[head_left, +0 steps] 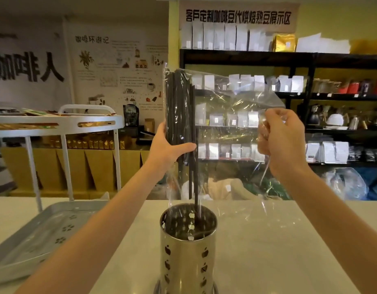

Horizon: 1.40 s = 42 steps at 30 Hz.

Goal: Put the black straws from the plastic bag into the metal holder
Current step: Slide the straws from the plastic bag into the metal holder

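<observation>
Straws (pixel 180 111): bundle upright in bag (pixel 230 115), directly above holder (pixel 188 242).
Left hand (pixel 169 148) clamps bundle through film; right hand (pixel 283 141) fists bag's slack. One straw below left hand enters holder; loosened grip risks others missing rim.

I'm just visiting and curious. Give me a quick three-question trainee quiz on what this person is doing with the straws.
1. True or false: the left hand grips the black straws through the plastic bag.
2. What does the right hand pinch? A) a cup B) the bag's loose side C) the tray
3. Fill in: some straws reach down into the metal ____.

Key: 1 true; 2 B; 3 holder.
</observation>
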{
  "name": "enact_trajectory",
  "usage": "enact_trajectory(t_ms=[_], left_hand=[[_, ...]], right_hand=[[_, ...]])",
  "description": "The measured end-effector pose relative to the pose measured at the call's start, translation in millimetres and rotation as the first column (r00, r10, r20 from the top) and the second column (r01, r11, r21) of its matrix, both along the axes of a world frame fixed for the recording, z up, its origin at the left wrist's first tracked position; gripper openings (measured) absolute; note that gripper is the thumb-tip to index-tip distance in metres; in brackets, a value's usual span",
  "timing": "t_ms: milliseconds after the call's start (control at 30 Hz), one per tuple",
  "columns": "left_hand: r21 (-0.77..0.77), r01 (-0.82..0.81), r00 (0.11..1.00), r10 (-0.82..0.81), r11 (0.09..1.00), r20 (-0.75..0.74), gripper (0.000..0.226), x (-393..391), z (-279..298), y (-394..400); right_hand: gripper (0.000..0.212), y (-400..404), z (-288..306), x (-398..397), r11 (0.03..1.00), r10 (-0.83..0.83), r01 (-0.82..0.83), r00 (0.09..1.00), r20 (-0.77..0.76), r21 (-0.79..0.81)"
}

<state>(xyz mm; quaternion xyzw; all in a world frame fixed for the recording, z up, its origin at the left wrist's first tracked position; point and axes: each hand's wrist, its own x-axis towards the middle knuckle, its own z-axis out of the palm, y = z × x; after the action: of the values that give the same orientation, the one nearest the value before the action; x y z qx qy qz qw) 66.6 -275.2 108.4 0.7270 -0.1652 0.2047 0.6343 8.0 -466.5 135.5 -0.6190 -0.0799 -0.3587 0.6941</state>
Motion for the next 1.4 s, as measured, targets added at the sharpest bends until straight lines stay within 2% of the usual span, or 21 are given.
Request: enact_trajectory(t_ms=[133,433,600,767,933,1400], left_hand=[[0.051,-0.023,0.998,0.021,0.998,0.051,0.079,-10,-8,6],[0.026,-0.035,0.991,0.031,0.999,0.134,0.080,-29,-15,11],[0.029,-0.042,0.986,0.037,0.999,0.160,0.072,-37,-17,11],[0.033,-0.070,0.980,0.062,0.997,0.188,0.075,-43,-17,10],[0.022,-0.089,0.980,0.083,0.996,0.182,0.079,-48,-17,6],[0.006,-0.054,0.984,0.052,0.999,0.169,0.072,-53,-26,4]], right_hand=[[0.008,3,-11,-6,0.999,-0.040,0.040,0.999,0.020,0.024],[0.007,-1,-26,-13,1.000,-0.013,0.013,0.994,0.105,0.000],[0.011,-1,-35,-12,0.983,-0.169,0.177,0.975,0.146,-0.045],[0.006,-2,-38,-12,0.979,-0.180,0.193,0.967,0.181,-0.057],[0.007,-5,-36,-15,0.981,-0.175,0.187,0.966,0.191,-0.045],[0.010,-10,-45,-20,0.981,-0.178,0.190,0.965,0.193,-0.041]])
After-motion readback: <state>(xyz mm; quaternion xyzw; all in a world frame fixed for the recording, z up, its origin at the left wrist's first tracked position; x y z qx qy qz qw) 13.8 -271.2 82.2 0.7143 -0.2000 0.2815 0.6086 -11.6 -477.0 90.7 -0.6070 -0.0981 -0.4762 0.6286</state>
